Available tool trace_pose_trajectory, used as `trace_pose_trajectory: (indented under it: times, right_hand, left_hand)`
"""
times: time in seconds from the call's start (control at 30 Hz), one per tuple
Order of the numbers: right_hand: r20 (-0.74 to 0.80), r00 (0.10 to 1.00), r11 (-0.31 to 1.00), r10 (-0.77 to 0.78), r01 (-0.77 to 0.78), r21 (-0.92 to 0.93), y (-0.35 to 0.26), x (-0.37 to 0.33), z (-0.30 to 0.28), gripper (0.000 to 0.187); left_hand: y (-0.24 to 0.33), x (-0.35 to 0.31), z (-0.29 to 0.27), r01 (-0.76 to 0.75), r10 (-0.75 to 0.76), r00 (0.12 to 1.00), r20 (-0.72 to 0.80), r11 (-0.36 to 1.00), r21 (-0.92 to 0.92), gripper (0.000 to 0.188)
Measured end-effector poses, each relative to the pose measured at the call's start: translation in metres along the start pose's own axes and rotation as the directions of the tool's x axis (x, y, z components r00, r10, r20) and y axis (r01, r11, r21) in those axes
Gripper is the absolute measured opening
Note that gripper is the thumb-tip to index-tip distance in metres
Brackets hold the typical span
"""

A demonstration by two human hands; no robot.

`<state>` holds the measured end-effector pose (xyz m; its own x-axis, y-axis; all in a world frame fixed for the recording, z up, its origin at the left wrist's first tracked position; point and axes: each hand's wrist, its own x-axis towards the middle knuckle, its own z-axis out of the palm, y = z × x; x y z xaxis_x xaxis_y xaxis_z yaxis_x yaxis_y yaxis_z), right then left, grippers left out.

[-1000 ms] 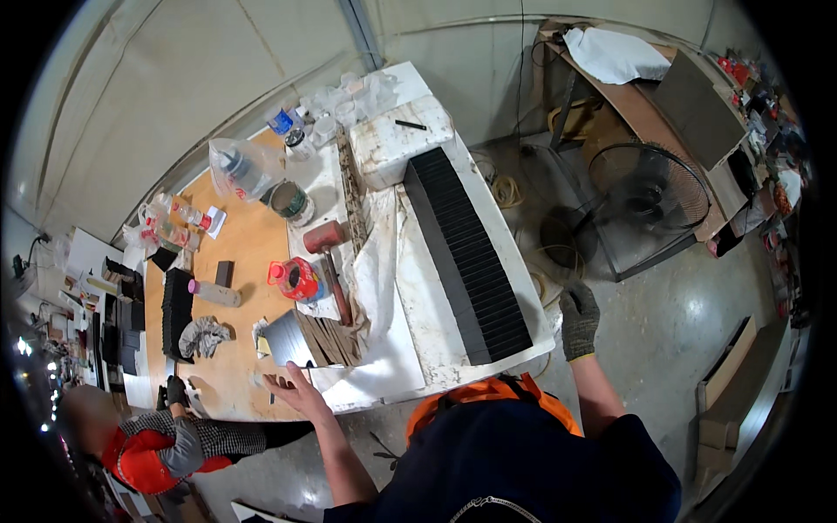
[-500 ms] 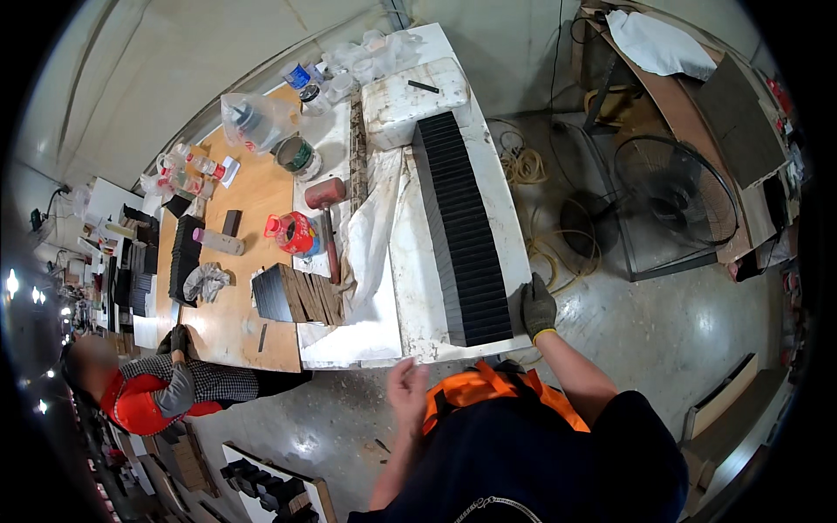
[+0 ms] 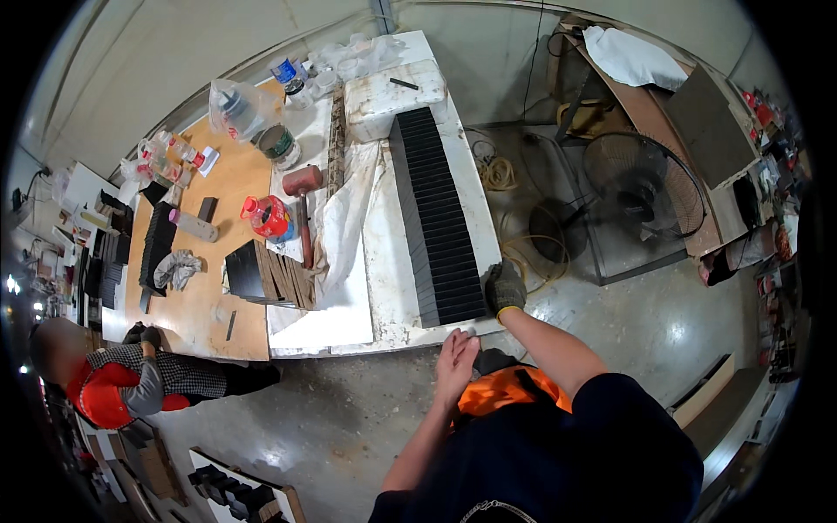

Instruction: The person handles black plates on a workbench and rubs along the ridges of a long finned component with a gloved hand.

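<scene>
A long row of black slabs (image 3: 440,218), stacked face to face, lies lengthwise on the white worktable (image 3: 388,288). My right hand (image 3: 506,289), in a dark grey knit glove with a yellow cuff, rests at the table's right edge beside the near end of that row. Its fingers look loosely extended and partly hidden, with nothing visible in them. My bare left hand (image 3: 455,359) is at the front edge, just below the row's near end. Its fingers are stretched out, and I see nothing held.
Left of the row are a white cloth (image 3: 353,209), a red-headed mallet (image 3: 302,180), a bundle of boards (image 3: 270,275) and a red bottle (image 3: 268,218). A foam block (image 3: 397,98) sits behind it. A fan (image 3: 645,187) stands right; a co-worker (image 3: 131,383) stands left.
My left hand has moved right and forward to the front edge near the row's end. The gloved right hand stays by the table's right edge. The whole view has shifted slightly.
</scene>
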<state>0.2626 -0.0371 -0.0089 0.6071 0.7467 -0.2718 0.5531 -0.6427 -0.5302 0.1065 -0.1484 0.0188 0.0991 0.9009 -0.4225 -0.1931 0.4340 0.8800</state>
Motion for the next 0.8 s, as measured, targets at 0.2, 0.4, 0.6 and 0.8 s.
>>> trace_pose_trajectory:
  times: [0.2,0.4,0.6,0.8]
  right_hand:
    - [0.050,0.999,1.000,0.000,0.000,0.007,-0.007,0.008,-0.004,0.036]
    - [-0.096,0.948,0.946,-0.303,0.312,0.089,0.025,0.024,0.017,0.030]
    - [0.039,0.878,0.868,-0.477,0.464,0.176,0.029,0.026,-0.015,0.036]
    - [0.130,0.786,0.777,-0.604,0.544,0.317,-0.018,0.097,-0.071,0.061]
  left_hand:
    - [-0.020,0.027,0.005,-0.097,0.096,0.994,0.057,0.995,0.020,0.037]
    - [-0.047,0.032,0.017,-0.078,0.040,0.962,-0.271,0.989,-0.129,0.040]
    - [-0.046,0.022,0.035,-0.088,0.015,0.909,-0.416,0.984,-0.157,0.038]
    - [-0.057,0.026,0.056,-0.208,0.125,0.783,-0.610,0.976,-0.068,0.042]
